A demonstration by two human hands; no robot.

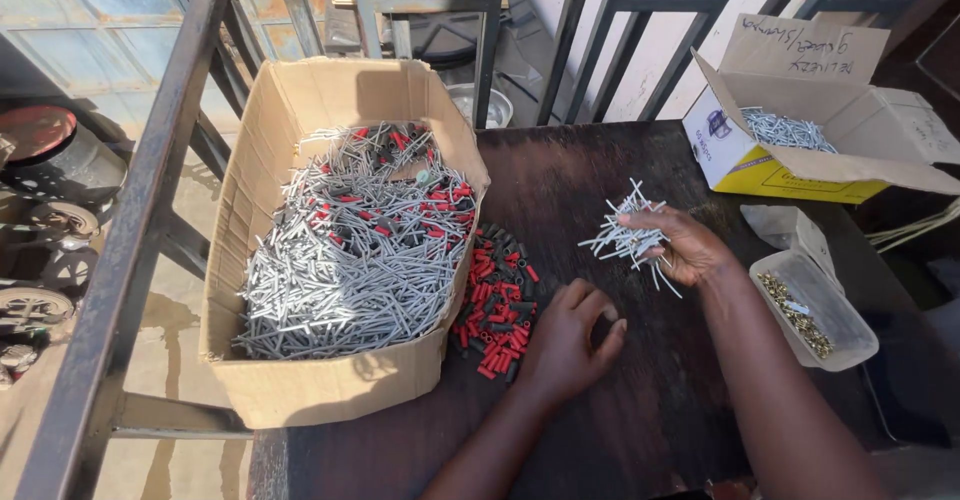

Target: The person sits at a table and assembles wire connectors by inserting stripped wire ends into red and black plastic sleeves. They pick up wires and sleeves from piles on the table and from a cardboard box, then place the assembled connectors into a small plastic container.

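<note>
1. While the right hand holds a loose bundle of thin grey metal pins above the dark bench, its fingers are curled and pinch the bundle near the middle, so the pin ends stick out in many directions.
2. These pins look light and stiff, with smooth shiny sides, so I judge that they can slide out of a weak grip. It seems better to take hold of them across the middle of the bundle, not at the tips.
3. Next to it, the left hand rests low on the bench with the fingers bent inward. The tips are close together, but I cannot tell if they pinch something small.
4. This hand is just beside a heap of small red and black caps, which lies on the bench against the side of the big cardboard box.
5. Each cap looks very light and probably a little soft, like plastic or rubber. I think one is picked up best with two fingertips on its round sides.
6. Inside the big box there is a large mass of the same grey pins, mixed with some red and black caps.
7. At the far right, a smaller white and yellow box also holds grey pins, and a clear plastic tub near the right forearm holds tiny brass-coloured parts.
</note>
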